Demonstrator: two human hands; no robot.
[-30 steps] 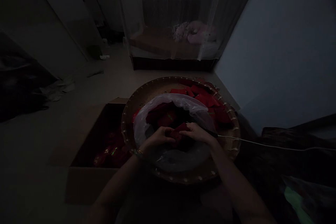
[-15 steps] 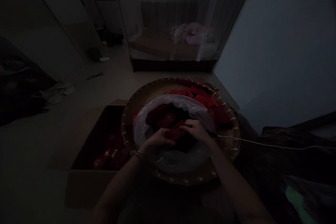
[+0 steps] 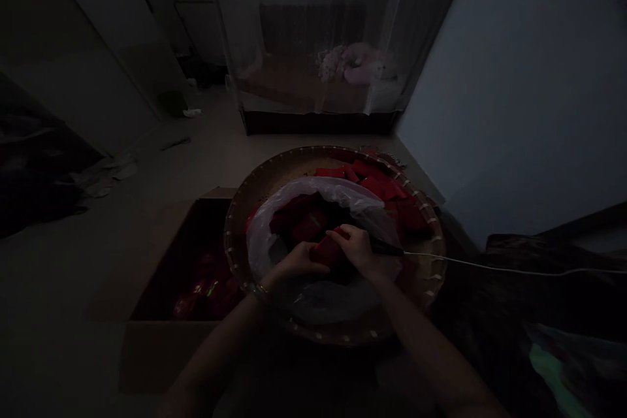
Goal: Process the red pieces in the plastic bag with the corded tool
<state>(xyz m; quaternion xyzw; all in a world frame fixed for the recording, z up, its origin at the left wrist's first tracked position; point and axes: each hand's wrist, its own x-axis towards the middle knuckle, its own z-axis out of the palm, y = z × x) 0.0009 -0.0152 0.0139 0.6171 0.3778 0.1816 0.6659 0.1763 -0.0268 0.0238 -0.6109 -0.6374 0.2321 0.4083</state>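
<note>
Red packet [image 3: 327, 250] pinched between left hand [image 3: 294, 262] and right hand [image 3: 356, 247], fingers closed on it, above plastic bag [image 3: 274, 235] in woven tray [image 3: 255, 192], seemingly steadied for handling; dim light.

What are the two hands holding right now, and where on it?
A red packet, left hand at its near-left end, right hand over its far-right end, above the plastic bag.
</note>
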